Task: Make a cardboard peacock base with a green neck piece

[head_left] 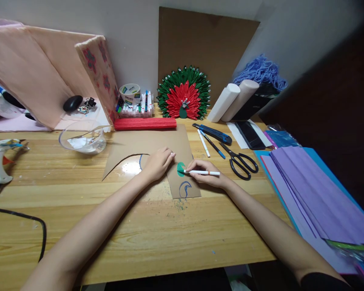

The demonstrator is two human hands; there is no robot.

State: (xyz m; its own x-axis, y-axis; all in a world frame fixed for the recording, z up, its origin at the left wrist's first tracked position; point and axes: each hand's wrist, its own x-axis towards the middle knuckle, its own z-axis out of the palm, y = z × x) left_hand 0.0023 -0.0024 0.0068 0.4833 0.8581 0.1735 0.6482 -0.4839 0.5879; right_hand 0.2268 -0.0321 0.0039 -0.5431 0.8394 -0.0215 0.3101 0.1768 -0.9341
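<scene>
A piece of brown cardboard (157, 143) lies flat on the wooden table (157, 234). My left hand (159, 163) rests on it with fingers curled, pressing it down. My right hand (208, 171) pinches a white marker (202, 172), whose tip touches a green filled shape (180, 167) drawn on the cardboard. A blue outlined shape (185, 189) sits on the cardboard's near corner. A blue curved line shows beside my left hand.
Black scissors (241, 161), a utility knife (214, 133) and two pens (208, 143) lie right of the cardboard. Purple paper sheets (315, 190) cover the right side. A glass bowl (82, 139), a glue gun (0, 159), a red paper roll (144, 123) and a paper peacock (184, 95) stand behind.
</scene>
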